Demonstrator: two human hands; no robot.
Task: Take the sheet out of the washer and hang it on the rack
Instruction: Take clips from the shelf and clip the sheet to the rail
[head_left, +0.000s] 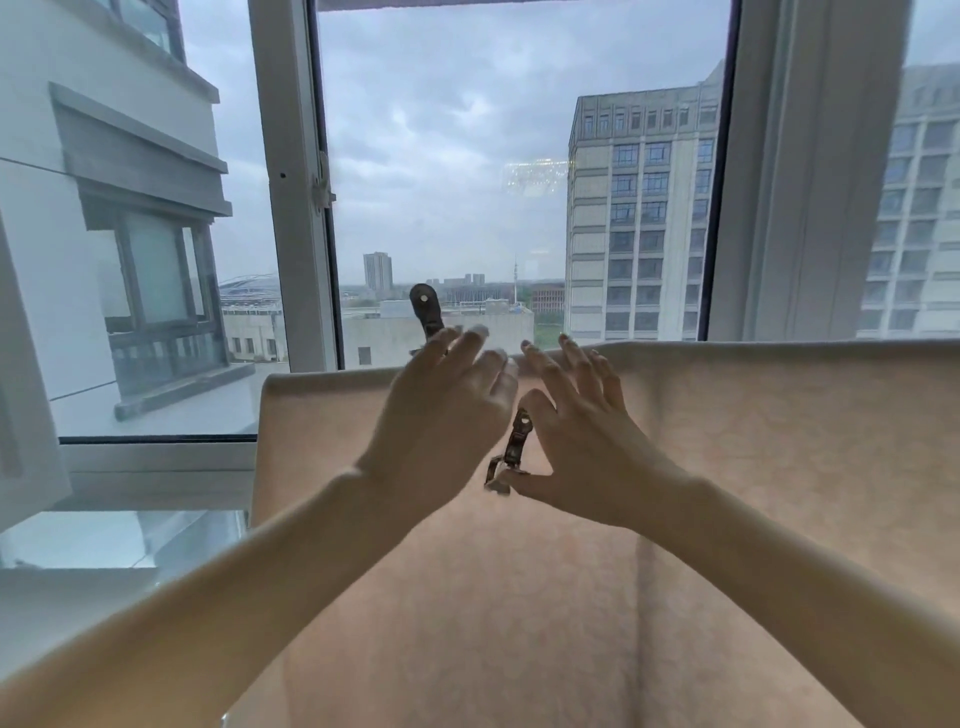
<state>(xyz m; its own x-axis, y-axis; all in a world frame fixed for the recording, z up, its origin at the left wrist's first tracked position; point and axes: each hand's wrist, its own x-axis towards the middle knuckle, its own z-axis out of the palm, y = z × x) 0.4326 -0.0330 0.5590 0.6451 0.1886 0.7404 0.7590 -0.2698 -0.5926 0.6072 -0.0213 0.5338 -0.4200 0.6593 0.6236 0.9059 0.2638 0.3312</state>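
The pale pink-beige sheet (753, 447) hangs over a bar in front of the window, and its top fold hides the rack. My left hand (441, 405) is up at the top edge of the sheet with its fingers spread and holds nothing. Just to its right, my right hand (576, 436) pinches a small metal clip (511, 449) against the front of the sheet between the thumb below and a bent finger above. Its other fingers reach over the top edge.
A second dark metal fitting (425, 306) sticks up behind my left fingers. The white window frame (291, 208) and glass stand close behind the sheet. A white sill (156, 462) lies at the lower left. Buildings show outside.
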